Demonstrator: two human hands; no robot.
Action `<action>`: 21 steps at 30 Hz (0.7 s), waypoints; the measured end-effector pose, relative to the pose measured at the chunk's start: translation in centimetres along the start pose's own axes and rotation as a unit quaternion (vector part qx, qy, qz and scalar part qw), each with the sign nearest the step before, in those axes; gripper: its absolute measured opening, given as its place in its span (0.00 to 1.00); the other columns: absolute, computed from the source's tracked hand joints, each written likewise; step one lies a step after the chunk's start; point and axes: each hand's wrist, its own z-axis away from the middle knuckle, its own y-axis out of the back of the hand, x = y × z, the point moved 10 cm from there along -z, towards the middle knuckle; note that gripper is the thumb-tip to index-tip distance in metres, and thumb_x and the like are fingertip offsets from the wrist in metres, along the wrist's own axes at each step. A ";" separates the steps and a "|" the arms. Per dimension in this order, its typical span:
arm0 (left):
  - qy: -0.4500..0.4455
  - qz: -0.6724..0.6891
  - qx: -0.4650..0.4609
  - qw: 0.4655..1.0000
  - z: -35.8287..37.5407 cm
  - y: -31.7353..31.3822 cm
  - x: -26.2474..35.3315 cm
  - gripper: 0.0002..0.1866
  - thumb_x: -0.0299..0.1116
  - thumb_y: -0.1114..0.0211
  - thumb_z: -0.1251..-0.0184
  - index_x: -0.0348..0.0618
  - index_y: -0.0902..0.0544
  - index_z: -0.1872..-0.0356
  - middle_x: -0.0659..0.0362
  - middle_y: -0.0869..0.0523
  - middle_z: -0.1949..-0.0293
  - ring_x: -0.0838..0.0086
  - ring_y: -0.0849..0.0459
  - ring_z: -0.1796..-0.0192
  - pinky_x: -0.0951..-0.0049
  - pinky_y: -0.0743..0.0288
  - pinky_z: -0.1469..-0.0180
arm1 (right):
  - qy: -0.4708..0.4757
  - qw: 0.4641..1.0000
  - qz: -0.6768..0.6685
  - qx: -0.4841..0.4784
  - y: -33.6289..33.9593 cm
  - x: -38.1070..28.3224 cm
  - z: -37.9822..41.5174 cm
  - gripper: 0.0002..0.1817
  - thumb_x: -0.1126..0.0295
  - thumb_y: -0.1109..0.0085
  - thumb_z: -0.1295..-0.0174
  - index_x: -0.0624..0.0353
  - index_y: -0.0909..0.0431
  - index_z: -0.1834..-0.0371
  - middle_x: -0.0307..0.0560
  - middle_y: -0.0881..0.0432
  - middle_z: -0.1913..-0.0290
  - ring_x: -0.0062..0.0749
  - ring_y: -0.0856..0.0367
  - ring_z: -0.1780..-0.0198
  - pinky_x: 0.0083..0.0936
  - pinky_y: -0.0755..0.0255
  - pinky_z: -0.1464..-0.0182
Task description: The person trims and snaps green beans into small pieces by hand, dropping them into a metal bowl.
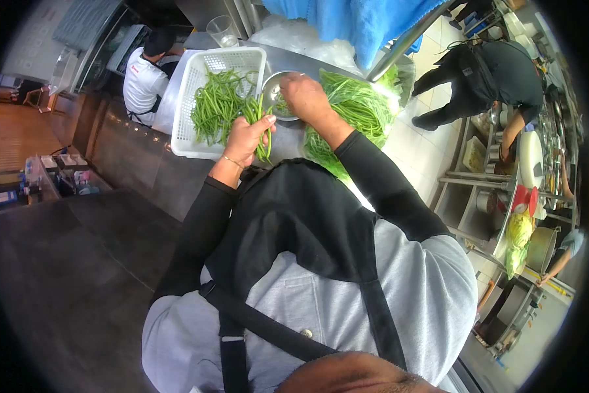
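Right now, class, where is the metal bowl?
In the head view, the bowl sits at upper centre, between the white basket on the left and the bagged beans on the right, with the right hand over it.

The person's left arm (193, 239) reaches forward from the body, and the left hand (245, 140) is curled in a grip, its thumb extended towards the right. The right arm (389, 190) angles inward; the right hand (303, 98) sits slightly farther forward, back uppermost, fingers bent, their tips hard to make out. The hands are near each other, apart.
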 end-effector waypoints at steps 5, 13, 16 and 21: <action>0.015 0.022 0.010 1.000 0.6 0.2 0.6 0.07 0.32 0.28 0.28 0.39 0.12 0.60 0.61 0.11 0.68 0.82 0.22 0.74 0.79 0.30 0.71 | -0.104 0.908 -0.398 -0.075 -2.7 2.8 1.0 0.11 0.65 0.31 0.32 0.61 0.10 0.54 0.46 0.08 0.57 0.35 0.11 0.56 0.32 0.20 0.47; 0.006 -0.011 -0.010 1.000 0.4 -0.7 0.9 0.07 0.31 0.28 0.29 0.37 0.12 0.62 0.60 0.12 0.69 0.81 0.22 0.75 0.78 0.31 0.72 | 0.075 0.969 -0.225 -0.062 1.4 -1.9 1.8 0.06 0.70 0.36 0.34 0.61 0.15 0.61 0.50 0.11 0.59 0.44 0.12 0.54 0.39 0.20 0.48; 0.002 -0.055 0.007 0.998 0.1 -0.4 0.3 0.08 0.32 0.27 0.31 0.37 0.11 0.64 0.61 0.13 0.72 0.80 0.23 0.77 0.76 0.29 0.72 | 0.154 0.988 -0.021 0.017 1.8 -4.5 3.1 0.07 0.72 0.40 0.40 0.62 0.18 0.60 0.57 0.15 0.53 0.57 0.15 0.50 0.45 0.19 0.47; -0.005 -0.088 0.040 0.995 -0.2 0.2 0.3 0.08 0.32 0.27 0.32 0.37 0.11 0.67 0.61 0.13 0.74 0.79 0.23 0.77 0.74 0.30 0.73 | 0.076 0.997 0.018 0.023 -0.1 -2.5 2.9 0.10 0.73 0.40 0.39 0.63 0.20 0.55 0.60 0.16 0.51 0.55 0.15 0.47 0.44 0.19 0.46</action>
